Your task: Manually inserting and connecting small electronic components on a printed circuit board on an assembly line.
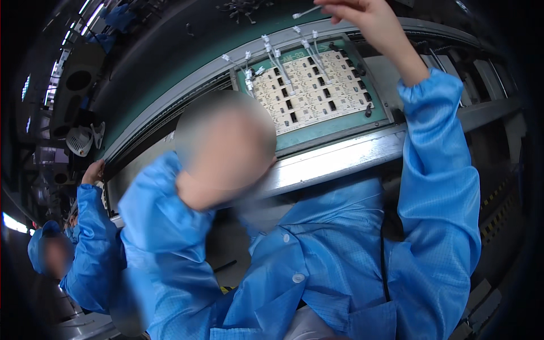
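Observation:
My right hand (pixel 371 25) is raised past the far edge of the line, its fingers pinched on a short white cable with a connector (pixel 306 12) at its free end. Below it lies a white circuit board panel (pixel 352 93) with rows of black parts, set in a green carrier plate (pixel 340 120). Several thin cables with white connectors (pixel 276 54) stand up from the panel and lean over its far edge. My left hand (pixel 229 147) is over the panel's near left corner, by the metal rail; a blur covers its fingers, so what it holds is hidden.
A bright metal rail (pixel 334 164) runs along the near side of the line. Beyond the far rail is a dark green surface (pixel 170 79) with a small pile of dark pieces (pixel 245 8). At left, a co-worker in blue (pixel 90 243) reaches toward the line near a white fan-like object (pixel 79 140).

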A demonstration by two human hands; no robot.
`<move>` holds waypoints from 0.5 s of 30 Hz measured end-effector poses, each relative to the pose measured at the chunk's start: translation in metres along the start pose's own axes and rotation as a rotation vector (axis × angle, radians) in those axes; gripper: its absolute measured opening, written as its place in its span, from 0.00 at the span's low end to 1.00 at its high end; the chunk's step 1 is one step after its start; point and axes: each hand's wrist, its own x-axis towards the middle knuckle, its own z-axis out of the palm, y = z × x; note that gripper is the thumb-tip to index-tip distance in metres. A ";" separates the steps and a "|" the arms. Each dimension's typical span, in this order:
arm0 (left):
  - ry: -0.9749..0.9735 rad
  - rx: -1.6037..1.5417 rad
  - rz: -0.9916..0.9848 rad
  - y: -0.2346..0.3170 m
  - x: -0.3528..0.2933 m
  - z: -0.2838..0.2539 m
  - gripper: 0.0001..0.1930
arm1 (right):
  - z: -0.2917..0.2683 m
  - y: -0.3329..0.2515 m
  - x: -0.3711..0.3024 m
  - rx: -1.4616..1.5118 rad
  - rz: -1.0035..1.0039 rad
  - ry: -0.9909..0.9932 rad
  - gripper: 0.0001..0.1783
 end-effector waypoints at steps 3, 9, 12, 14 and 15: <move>-0.154 -0.141 -0.195 -0.062 0.063 -0.028 0.12 | 0.006 -0.022 -0.039 -0.053 -0.010 0.008 0.09; 0.541 0.139 -0.317 -0.140 0.196 0.009 0.08 | 0.012 -0.029 -0.087 -0.572 -0.208 0.065 0.09; 0.746 -0.036 0.164 -0.208 0.192 0.052 0.07 | 0.021 -0.023 -0.104 -0.610 -0.242 -0.022 0.07; 0.594 0.139 -0.045 -0.201 0.220 0.064 0.06 | 0.020 -0.012 -0.114 -0.648 -0.273 -0.178 0.04; 0.428 0.340 -0.250 -0.195 0.229 0.066 0.06 | 0.019 -0.011 -0.114 -0.653 -0.258 -0.187 0.04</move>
